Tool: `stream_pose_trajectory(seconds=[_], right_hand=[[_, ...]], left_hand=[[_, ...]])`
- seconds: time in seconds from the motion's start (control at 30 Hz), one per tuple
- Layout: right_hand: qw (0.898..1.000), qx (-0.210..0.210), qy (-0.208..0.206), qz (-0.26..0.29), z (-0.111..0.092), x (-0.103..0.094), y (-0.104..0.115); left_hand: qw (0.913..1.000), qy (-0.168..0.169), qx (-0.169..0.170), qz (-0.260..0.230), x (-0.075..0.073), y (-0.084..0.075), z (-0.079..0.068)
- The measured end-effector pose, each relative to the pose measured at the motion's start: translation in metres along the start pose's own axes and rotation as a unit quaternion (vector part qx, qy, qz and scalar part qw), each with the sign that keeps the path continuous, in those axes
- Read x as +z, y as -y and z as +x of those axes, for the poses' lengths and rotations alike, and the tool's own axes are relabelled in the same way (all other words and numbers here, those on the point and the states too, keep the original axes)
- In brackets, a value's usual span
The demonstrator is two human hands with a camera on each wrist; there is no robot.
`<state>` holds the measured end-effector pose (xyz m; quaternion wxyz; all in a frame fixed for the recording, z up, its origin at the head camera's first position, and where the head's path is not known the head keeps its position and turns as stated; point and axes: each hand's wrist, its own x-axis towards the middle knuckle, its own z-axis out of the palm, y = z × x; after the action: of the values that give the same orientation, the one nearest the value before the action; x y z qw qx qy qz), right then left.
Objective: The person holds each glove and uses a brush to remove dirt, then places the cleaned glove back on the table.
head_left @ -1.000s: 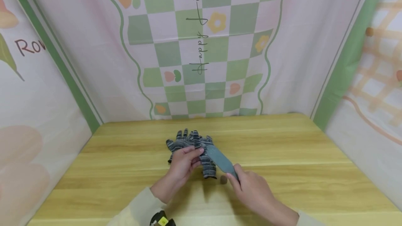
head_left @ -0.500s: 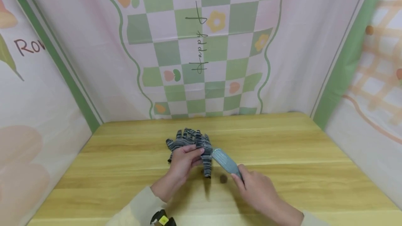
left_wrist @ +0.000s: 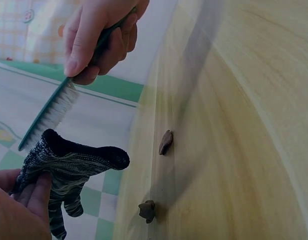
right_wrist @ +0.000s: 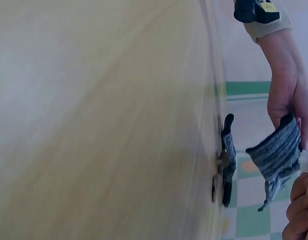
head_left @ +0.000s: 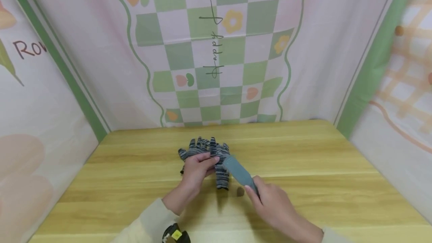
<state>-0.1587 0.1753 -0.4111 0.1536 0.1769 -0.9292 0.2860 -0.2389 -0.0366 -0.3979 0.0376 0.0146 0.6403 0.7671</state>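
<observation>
My left hand (head_left: 195, 171) pinches a black-and-grey striped knit glove (head_left: 222, 178) and holds it above the table, cuff toward me and fingers away. In my right hand (head_left: 274, 204) is a scrubbing brush (head_left: 239, 171) with a blue-green back and white bristles (left_wrist: 58, 107). Its head lies against the right side of the held glove, bristles toward the knit. A second, matching glove (head_left: 193, 154) lies on the table behind my left hand, partly hidden by it.
Two small brown lumps, one (left_wrist: 166, 142) flattish and one (left_wrist: 147, 211) knobbly, lie on the wooden table (head_left: 303, 153) below the held glove. Printed curtains (head_left: 233, 55) close off the back and both sides.
The brush swung off the glove to the right, then came back onto it. The held glove turned edge-on and then broad again. My left hand stays nearly in place.
</observation>
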Motion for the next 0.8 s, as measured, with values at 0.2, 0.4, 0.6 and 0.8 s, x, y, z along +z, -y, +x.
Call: stream_pose_trajectory(seconds=[0.2, 0.4, 0.6, 0.8], right_hand=[[1.0, -0.008, 0.019, 0.015, 0.0001, 0.0069, 0.004], [0.999, 0.012, 0.04, -0.028, 0.0011, 0.0067, 0.0039], [0.995, 0.014, 0.053, -0.083, 0.0008, 0.0041, -0.0003], [0.993, 0.021, 0.057, -0.097, 0.0002, 0.0024, -0.0042]], left_hand=[[0.9998, 0.0, -0.008, -0.018, 0.0007, 0.0005, -0.0003], [0.9992, -0.01, -0.021, -0.032, 0.0011, 0.0013, 0.0013], [0.9985, -0.013, -0.029, -0.045, 0.0003, 0.0033, 0.0028], [0.9978, -0.012, -0.034, -0.056, -0.0001, 0.0031, 0.0037]])
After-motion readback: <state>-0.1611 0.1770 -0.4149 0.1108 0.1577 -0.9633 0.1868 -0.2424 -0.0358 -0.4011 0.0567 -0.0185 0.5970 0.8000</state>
